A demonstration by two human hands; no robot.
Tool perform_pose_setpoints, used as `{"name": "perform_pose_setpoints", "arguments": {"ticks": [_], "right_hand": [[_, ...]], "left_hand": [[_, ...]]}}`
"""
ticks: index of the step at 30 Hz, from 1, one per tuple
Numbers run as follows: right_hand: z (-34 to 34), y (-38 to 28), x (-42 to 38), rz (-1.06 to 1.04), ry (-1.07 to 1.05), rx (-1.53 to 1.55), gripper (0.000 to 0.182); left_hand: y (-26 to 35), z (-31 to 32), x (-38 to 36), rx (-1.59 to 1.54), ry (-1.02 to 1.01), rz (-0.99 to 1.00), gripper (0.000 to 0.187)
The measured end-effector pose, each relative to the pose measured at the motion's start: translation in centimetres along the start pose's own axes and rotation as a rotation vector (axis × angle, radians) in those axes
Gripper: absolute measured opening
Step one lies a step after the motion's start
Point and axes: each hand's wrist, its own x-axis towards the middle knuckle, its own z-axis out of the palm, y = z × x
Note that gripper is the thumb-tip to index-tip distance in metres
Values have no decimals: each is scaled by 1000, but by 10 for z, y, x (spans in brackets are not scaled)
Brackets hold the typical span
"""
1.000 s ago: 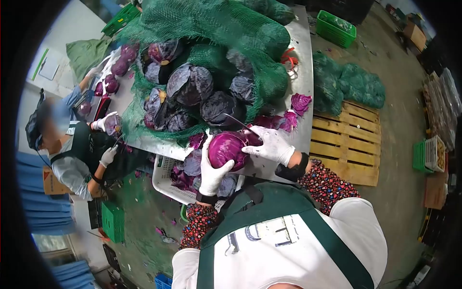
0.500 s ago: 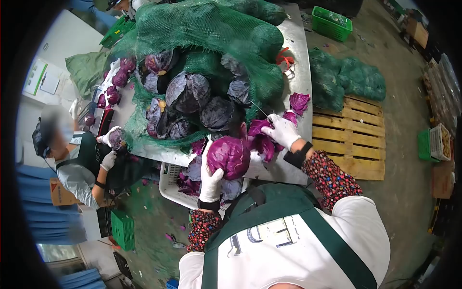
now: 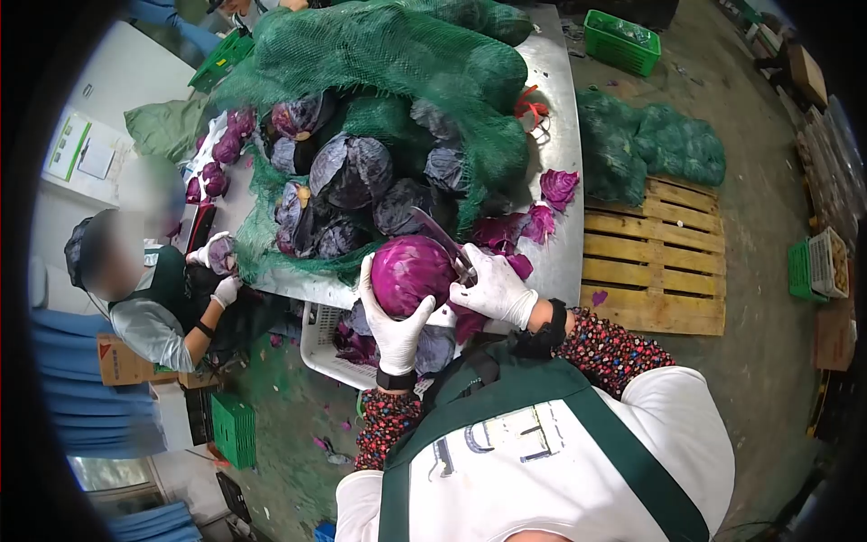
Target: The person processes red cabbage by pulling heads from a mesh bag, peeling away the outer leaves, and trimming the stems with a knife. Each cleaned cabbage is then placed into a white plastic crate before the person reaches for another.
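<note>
My left hand (image 3: 396, 327), in a white glove, is wrapped round the near left side of a peeled red cabbage (image 3: 411, 275). In my gloved right hand (image 3: 498, 287) is a knife (image 3: 438, 231), its blade angled up and left along the cabbage's right side. Loose purple leaves (image 3: 502, 232) lie on the metal table just beyond the right hand. Behind the cabbage, dark unpeeled red cabbages (image 3: 352, 172) rest in the mouth of a green mesh sack (image 3: 388, 54). Below the left hand, a white basket (image 3: 318, 348) holds leaves, its near right part hidden by my arm and apron.
On the left, a co-worker (image 3: 163, 298) holds another cabbage at the metal table (image 3: 562, 99). Peeled cabbages (image 3: 217, 179) line its far left side. A wooden pallet (image 3: 655, 271), stuffed mesh sacks (image 3: 659, 149) and a green crate (image 3: 623, 43) occupy the floor to the right.
My right hand has come left and down, bringing the knife to the cabbage. The left hand and cabbage have shifted slightly left and up. A leaf piece now shows on the pallet.
</note>
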Motion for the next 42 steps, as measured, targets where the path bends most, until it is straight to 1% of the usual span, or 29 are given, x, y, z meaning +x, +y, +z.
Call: {"name": "perform_pose_setpoints", "arguments": {"ticks": [4, 6, 7, 8, 9, 10, 11, 12, 13, 14, 15, 16, 17, 18, 21, 22, 23, 24, 26, 27, 28, 30, 32, 34, 36, 38, 39, 40, 42], "right_hand": [[-9, 2, 3, 32, 66, 51, 24], [-21, 3, 3, 181, -50, 247, 23], [-26, 6, 2, 278, -81, 351, 23], [-31, 10, 0, 374, -117, 454, 23], [-25, 36, 2, 146, 1, 314, 19], [-25, 54, 2, 212, -66, 418, 19], [-25, 76, 5, 160, -98, 337, 20], [-37, 60, 1, 331, -218, 360, 24], [-35, 64, 0, 256, -199, 76, 29], [-32, 69, -1, 174, -169, -208, 34], [-25, 68, -3, 82, -75, -323, 39], [-20, 68, -5, -4, 26, -439, 45], [-17, 70, -2, -48, 64, -357, 49], [-20, 55, 2, -46, 63, -359, 49], [-31, 2, 12, 120, -146, 243, 38], [-34, -15, 13, 127, -206, 330, 37], [-31, -19, 13, 58, -218, 345, 37], [-27, -23, 12, -13, -232, 360, 37], [-37, -55, 6, -16, -334, 394, 40], [-42, -68, 3, 80, -455, 524, 46], [-32, -57, 3, -169, -365, 368, 51], [-31, -63, 0, -523, -258, 93, 52], [-31, -64, -3, -477, -267, 161, 51], [-37, -66, -3, -421, -424, 155, 51], [-34, -63, -7, -444, -392, 146, 49], [-35, -62, -6, -405, -376, 241, 38], [-25, -49, -6, -338, -336, 423, 42], [-32, -54, -5, -464, -211, 362, 36], [-36, -44, -5, -361, -221, 462, 27]], "left_hand": [[-12, -3, -3, -209, -11, -102, 96], [-15, -2, -7, -615, -29, -259, 92], [-16, -4, -8, -660, -48, -282, 87], [-33, -10, -11, -805, -75, -388, 87], [-39, -14, -13, -988, -66, -489, 86], [-40, -18, -16, -1169, -52, -584, 86], [-37, -18, -20, -1047, -38, -523, 85], [-34, -17, -25, -922, -18, -467, 84], [-36, -13, -24, -929, -59, -519, 77], [-38, -11, -26, -1140, -143, -578, 74], [-37, -8, -27, -1336, -225, -659, 70], [-37, -6, -29, -1736, -368, -734, 68], [-35, -6, -32, -1682, -266, -841, 66], [-37, -4, -34, -1685, -266, -842, 66], [-56, 0, -42, -1881, -337, -826, 62], [-61, 0, -43, -1911, -323, -819, 60], [-68, 1, -42, -1984, -542, -750, 60], [-69, 2, -41, -2009, -601, -731, 60], [-68, 3, -42, -2010, -562, -734, 60], [-67, 3, -43, -2004, -520, -746, 60], [-65, 1, -44, -1992, -483, -748, 59], [-62, -3, -48, -1964, -442, -762, 59], [-60, -6, -50, -1950, -419, -776, 59], [-60, -7, -54, -1937, -408, -784, 58], [-59, -10, -55, -1926, -394, -795, 58], [-61, -10, -57, -1912, -378, -803, 57], [-62, -10, -53, -1894, -367, -795, 57], [-63, -10, -49, -1876, -351, -789, 57], [-65, -10, -40, -1809, -263, -782, 57]]}}
